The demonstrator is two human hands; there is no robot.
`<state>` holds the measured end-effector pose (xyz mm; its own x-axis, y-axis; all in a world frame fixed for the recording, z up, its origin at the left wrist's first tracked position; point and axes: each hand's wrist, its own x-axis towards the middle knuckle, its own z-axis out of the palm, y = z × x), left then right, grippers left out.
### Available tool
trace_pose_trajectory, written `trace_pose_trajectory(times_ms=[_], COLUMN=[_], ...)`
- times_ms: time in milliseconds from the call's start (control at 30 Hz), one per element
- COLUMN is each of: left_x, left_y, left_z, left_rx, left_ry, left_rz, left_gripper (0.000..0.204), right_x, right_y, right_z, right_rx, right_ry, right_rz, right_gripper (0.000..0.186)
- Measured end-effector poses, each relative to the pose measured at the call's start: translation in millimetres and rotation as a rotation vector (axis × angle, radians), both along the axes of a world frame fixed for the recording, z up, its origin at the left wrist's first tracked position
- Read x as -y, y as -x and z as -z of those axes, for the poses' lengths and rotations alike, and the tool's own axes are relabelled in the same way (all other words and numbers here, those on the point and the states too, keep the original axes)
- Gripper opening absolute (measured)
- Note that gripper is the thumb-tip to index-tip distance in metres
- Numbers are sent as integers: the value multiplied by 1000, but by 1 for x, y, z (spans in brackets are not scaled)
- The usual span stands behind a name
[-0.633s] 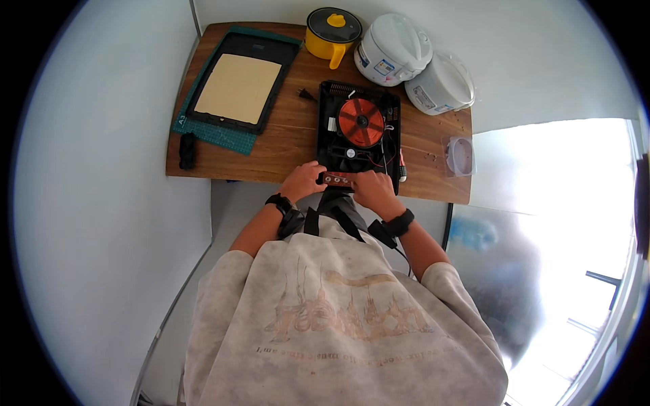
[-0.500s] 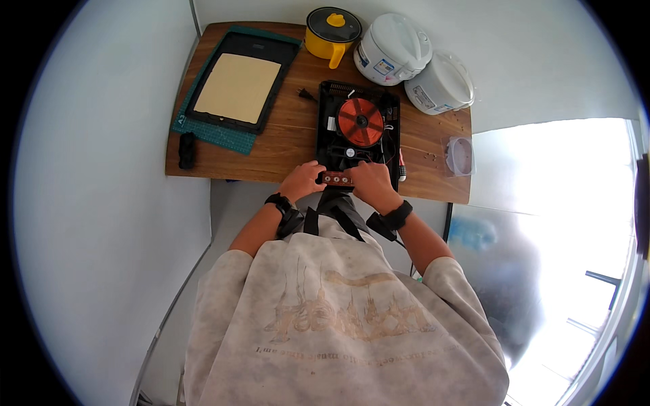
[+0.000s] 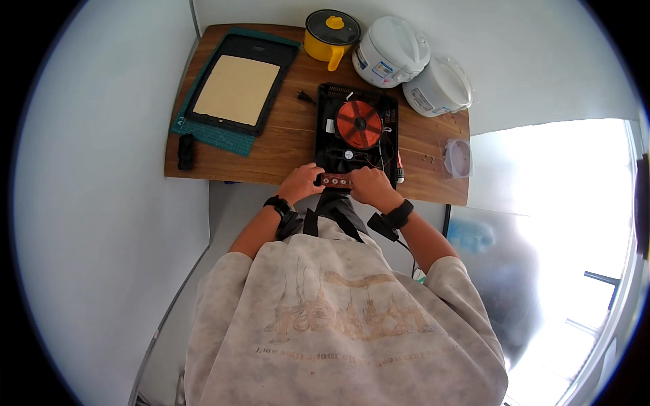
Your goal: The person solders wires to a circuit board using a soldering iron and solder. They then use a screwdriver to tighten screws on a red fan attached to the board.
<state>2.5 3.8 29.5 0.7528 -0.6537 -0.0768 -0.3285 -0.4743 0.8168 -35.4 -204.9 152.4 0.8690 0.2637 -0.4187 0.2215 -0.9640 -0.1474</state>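
An opened induction cooker (image 3: 323, 145) sits at the table's front edge, its red round coil (image 3: 359, 124) and small fan (image 3: 349, 155) exposed. Along its near end lies a narrow reddish-brown circuit board (image 3: 335, 181) with a row of pale round buttons. My left hand (image 3: 299, 184) has thumb and fingers closed at the board's left end. At the right end, my right hand (image 3: 374, 188) is closed with bent fingers on the board; its fingertips are partly hidden. Thin wires run inside the black housing beside my right hand.
A yellow pot (image 3: 331, 37) and two white rice cookers (image 3: 391, 53) stand at the back. Left lies a black tray with a beige sheet (image 3: 237, 90) on a green cutting mat (image 3: 233, 143). Small screws (image 3: 428, 160), a clear tub (image 3: 458, 160) and a red-and-white tool (image 3: 400, 168) are right.
My right hand's fingers have drawn back slightly toward me, lower over the board's right end. My left hand stays at the left end. The whole view has shifted a little.
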Motion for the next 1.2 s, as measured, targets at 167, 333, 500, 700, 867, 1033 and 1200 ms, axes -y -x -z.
trace_pose_trajectory(times_ms=[167,333,500,700,867,1033,1200], left_x=[1,-1,1,0,1,3,7], left_y=[-1,-1,0,2,-1,-2,3], left_z=[-3,-1,-1,3,1,5,1], left_rx=[-15,33,23,21,10,68,23], left_ry=[-3,15,10,28,-12,-20,-82], left_rz=[12,17,8,-5,30,43,-4], left_gripper=[37,37,39,38,39,41,43], right_x=[-3,-22,-39,-19,-20,0,57], right_y=[-2,-7,-6,1,9,16,34], right_z=[6,-18,-16,-19,-5,22,7], right_rx=[-44,2,354,31,-79,-50,8], right_ry=[-78,77,228,50,-49,-224,-346], right_rz=[143,8,-324,-43,126,214,591], right_gripper=[33,22,10,14,24,23,31])
